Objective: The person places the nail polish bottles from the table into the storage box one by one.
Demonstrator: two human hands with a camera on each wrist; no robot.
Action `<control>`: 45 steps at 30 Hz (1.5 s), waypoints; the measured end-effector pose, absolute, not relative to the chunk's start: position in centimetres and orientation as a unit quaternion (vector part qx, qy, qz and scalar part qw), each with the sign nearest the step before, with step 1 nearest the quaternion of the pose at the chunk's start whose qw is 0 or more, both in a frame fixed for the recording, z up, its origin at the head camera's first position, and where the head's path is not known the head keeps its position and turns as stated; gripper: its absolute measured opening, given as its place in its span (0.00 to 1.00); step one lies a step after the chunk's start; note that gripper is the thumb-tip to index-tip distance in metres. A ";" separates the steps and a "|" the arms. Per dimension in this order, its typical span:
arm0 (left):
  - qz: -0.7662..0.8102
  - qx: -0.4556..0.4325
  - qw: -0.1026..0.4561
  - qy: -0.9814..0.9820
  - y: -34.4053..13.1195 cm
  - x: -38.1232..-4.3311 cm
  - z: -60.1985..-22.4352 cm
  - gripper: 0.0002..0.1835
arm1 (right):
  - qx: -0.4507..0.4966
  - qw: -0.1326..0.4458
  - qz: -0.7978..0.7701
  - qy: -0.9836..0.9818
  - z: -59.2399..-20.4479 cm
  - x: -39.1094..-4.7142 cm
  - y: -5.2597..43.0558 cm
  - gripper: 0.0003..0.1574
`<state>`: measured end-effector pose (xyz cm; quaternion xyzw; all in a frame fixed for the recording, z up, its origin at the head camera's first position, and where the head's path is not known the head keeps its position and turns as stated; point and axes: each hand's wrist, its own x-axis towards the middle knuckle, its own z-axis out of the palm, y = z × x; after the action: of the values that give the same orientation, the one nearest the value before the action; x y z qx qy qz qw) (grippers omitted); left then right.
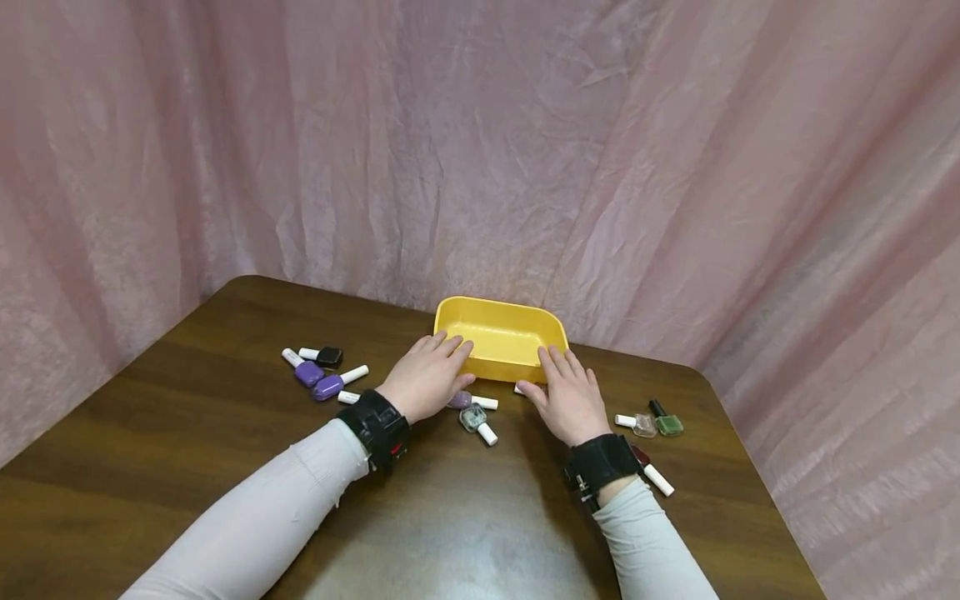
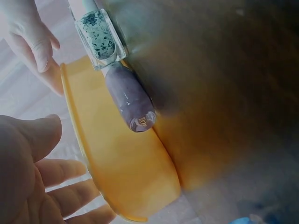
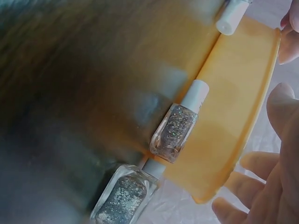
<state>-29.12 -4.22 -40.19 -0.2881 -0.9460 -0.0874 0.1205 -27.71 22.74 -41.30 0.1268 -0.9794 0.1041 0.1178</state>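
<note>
A yellow plastic bin [image 1: 502, 370] sits near the back edge of the table, its inside bare. My left hand [image 1: 429, 379] reaches to its left front corner with fingers straight at the rim. At the right front corner, my right hand [image 1: 572, 402] is spread, fingertips right at the rim. Neither hand holds anything. Between them lie a mauve nail polish bottle [image 2: 128, 95] and a clear one with dark flakes [image 2: 98, 37], both with white caps. Beside the bin wall in the right wrist view are a glittery nail polish bottle [image 3: 175, 133] and a silvery one [image 3: 126, 196].
Left of the bin lie purple nail polish bottles [image 1: 327, 387] and a black one [image 1: 330, 357]. To the right are a clear bottle [image 1: 643, 426], a green one [image 1: 670, 425] and a dark red one [image 1: 640, 456]. A pink curtain [image 1: 495, 150] hangs behind the wooden table [image 1: 465, 517].
</note>
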 end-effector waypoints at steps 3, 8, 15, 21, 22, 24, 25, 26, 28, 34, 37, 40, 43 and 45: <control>-0.087 -0.291 0.115 -0.946 -4.1 -29.2 -40.0 0.32 | 0.126 0.121 0.108 -0.979 -41.1 -27.7 22.8 0.49; -0.088 -0.290 0.109 -0.947 -4.1 -29.3 -39.8 0.32 | 0.130 0.122 0.112 -0.978 -40.9 -27.7 22.8 0.47; -0.079 -0.277 0.112 -0.951 -4.5 -29.6 -40.0 0.31 | 0.139 0.136 0.110 -0.975 -40.9 -27.5 22.4 0.41; -0.076 -0.265 0.112 -0.955 -5.2 -29.4 -40.3 0.32 | 0.157 0.160 0.105 -0.969 -41.0 -27.2 21.9 0.37; -0.076 -0.266 0.113 -0.954 -5.3 -29.3 -40.3 0.32 | 0.160 0.165 0.105 -0.968 -41.0 -27.1 21.9 0.37; -0.076 -0.270 0.116 -0.953 -5.6 -29.2 -40.4 0.32 | 0.169 0.178 0.105 -0.964 -41.1 -27.0 21.8 0.35; -0.076 -0.271 0.116 -0.953 -5.7 -29.1 -40.4 0.32 | 0.174 0.185 0.106 -0.961 -41.1 -26.9 21.8 0.33; -0.076 -0.272 0.115 -0.952 -5.8 -29.1 -40.4 0.32 | 0.179 0.192 0.107 -0.959 -41.1 -26.9 21.8 0.32; -0.075 -0.274 0.112 -0.952 -6.1 -28.9 -40.4 0.33 | 0.190 0.206 0.109 -0.954 -41.2 -26.9 21.8 0.28; -0.065 -0.286 0.124 -0.948 -6.9 -28.4 -40.1 0.33 | 0.219 0.237 0.122 -0.939 -41.1 -26.9 21.8 0.19; -0.061 -0.289 0.132 -0.946 -7.1 -28.1 -39.9 0.33 | 0.224 0.248 0.132 -0.933 -41.0 -26.9 21.7 0.15; -0.056 -0.288 0.136 -0.946 -7.2 -28.0 -39.7 0.32 | 0.218 0.252 0.142 -0.932 -40.9 -26.9 21.5 0.12; -0.053 -0.288 0.141 -0.946 -7.3 -28.0 -39.5 0.31 | 0.210 0.251 0.147 -0.934 -40.8 -26.8 21.4 0.11; -0.052 -0.288 0.144 -0.945 -7.4 -28.0 -39.5 0.31 | 0.210 0.251 0.147 -0.933 -40.7 -26.9 21.3 0.11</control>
<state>-27.98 -7.38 -39.46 -0.2878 -0.9454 -0.0516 0.1442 -26.89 21.25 -40.73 0.2096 -0.9335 0.1469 0.2512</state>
